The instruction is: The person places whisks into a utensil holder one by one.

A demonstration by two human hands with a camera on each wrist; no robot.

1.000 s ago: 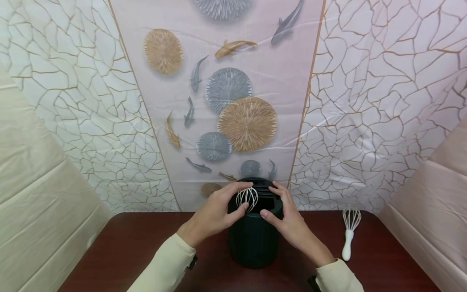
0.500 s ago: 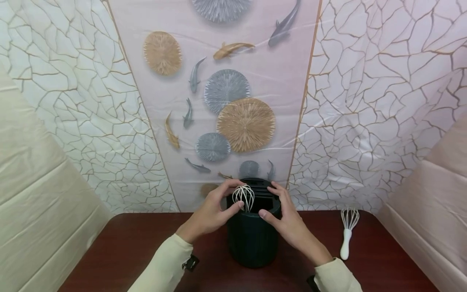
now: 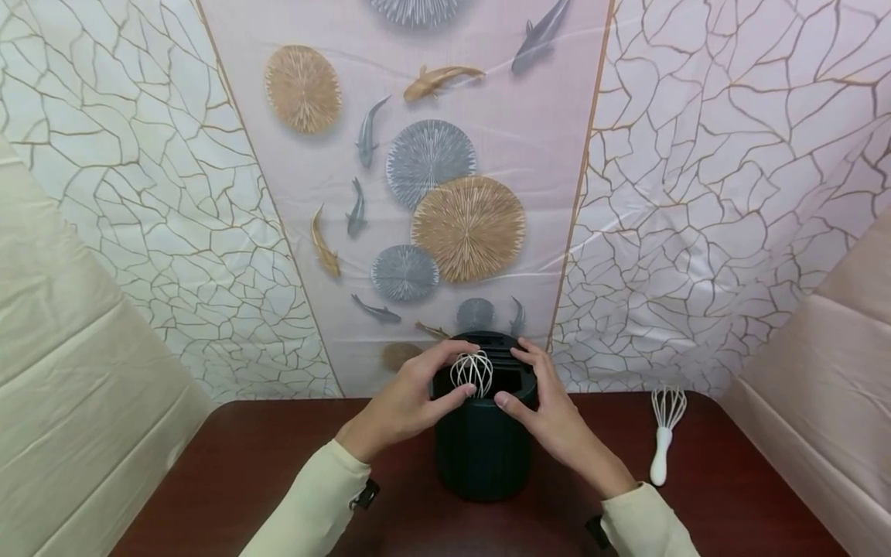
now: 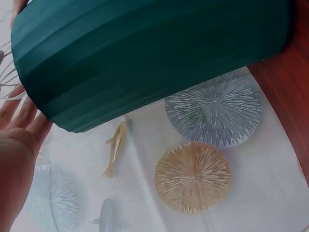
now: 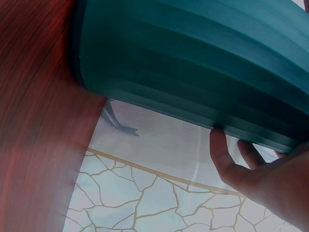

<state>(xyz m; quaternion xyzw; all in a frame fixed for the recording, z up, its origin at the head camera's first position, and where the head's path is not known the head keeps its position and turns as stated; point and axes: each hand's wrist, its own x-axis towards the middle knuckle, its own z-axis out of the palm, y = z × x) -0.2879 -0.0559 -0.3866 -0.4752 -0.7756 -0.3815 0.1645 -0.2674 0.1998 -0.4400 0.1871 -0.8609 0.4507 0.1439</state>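
A dark green ribbed utensil holder (image 3: 483, 452) stands upright on the table, with a slotted black top. The wire head of a whisk (image 3: 480, 363) sticks up from its left opening, its handle hidden inside. My left hand (image 3: 411, 394) holds that wire head between thumb and fingers at the rim. On the opposite side my right hand (image 3: 557, 418) grips the holder, thumb at the front rim and fingers round the far right edge. In the right wrist view, fingertips (image 5: 218, 137) touch the ribbed wall. A second whisk (image 3: 663, 441), white-handled, lies at the right.
The dark red wooden table (image 3: 278, 464) carries these things. Behind it hangs a patterned cloth (image 3: 466, 155) with fish and round motifs, close to the holder's back. Beige padded panels (image 3: 76, 371) flank the table on both sides.
My left hand and the whisk's head shift slightly left, then back right. My right hand keeps its place on the holder. The head view has tilted a little.
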